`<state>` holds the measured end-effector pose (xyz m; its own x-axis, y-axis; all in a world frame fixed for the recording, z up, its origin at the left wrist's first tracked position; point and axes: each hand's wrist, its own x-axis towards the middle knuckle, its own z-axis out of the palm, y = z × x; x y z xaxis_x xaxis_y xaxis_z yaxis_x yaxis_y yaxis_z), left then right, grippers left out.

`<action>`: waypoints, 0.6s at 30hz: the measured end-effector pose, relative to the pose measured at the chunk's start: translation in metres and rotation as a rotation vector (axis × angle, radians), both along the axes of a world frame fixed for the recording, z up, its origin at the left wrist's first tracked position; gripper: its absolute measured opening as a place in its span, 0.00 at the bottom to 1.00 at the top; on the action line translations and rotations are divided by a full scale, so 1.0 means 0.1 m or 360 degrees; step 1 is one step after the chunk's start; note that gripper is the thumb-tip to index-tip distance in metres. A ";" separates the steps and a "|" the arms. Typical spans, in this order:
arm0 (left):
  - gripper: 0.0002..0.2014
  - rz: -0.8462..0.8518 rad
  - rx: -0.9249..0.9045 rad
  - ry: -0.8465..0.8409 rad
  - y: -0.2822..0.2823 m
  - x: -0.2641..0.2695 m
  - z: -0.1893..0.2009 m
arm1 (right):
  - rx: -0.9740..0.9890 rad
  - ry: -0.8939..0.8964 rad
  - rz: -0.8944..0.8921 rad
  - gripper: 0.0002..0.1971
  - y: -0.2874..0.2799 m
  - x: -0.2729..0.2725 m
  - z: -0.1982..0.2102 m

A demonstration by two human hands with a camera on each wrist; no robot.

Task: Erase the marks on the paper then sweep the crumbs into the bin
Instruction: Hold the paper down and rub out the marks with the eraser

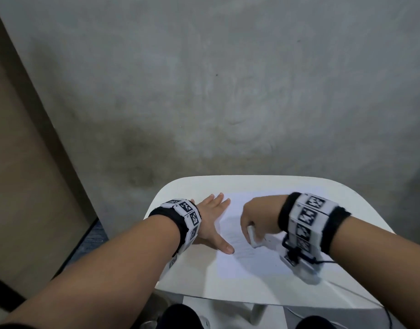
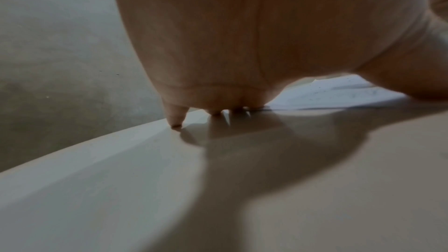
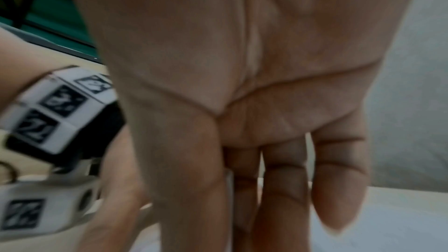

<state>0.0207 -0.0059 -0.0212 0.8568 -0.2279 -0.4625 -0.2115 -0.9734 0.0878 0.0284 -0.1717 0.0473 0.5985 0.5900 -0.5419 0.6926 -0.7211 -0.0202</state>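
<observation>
Our left hand (image 1: 210, 220) lay spread, fingers flat, steadying the white paper sheet (image 1: 251, 260) at lower centre; our right hand (image 1: 258, 219) pinched a small white eraser (image 1: 252, 237), rubbing its marks.

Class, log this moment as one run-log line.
stage: erasing | left hand: flat on paper | right hand: grips eraser on marks | bin: unseen

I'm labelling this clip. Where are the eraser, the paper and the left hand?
eraser (image 1: 252, 238): head view, on its white body below the right hand's fingers.
paper (image 1: 247, 264): head view, on the bare sheet near the faint marks.
left hand (image 1: 212, 222): head view, on its back, flat on the paper's edge.
</observation>
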 end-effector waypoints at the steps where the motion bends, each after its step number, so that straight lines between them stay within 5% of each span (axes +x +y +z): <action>1: 0.64 -0.0006 0.0011 -0.0008 -0.01 -0.01 0.01 | -0.0001 -0.0031 0.0024 0.08 0.10 0.04 0.00; 6: 0.59 0.0023 -0.0104 -0.0049 -0.02 -0.05 0.04 | 0.0359 -0.0226 0.0017 0.10 0.31 0.10 -0.08; 13: 0.65 0.0005 0.0001 0.0010 -0.01 0.00 0.01 | -0.0089 -0.0007 -0.0011 0.09 0.09 0.05 0.00; 18: 0.54 0.0112 -0.0146 0.0018 -0.06 -0.12 0.15 | 0.0405 -0.0181 -0.0079 0.08 0.39 0.10 -0.05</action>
<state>0.0087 -0.0122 -0.0059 0.8670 -0.2093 -0.4522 -0.1416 -0.9736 0.1792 0.0385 -0.1329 0.0422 0.6788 0.6668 -0.3076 0.6645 -0.7361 -0.1291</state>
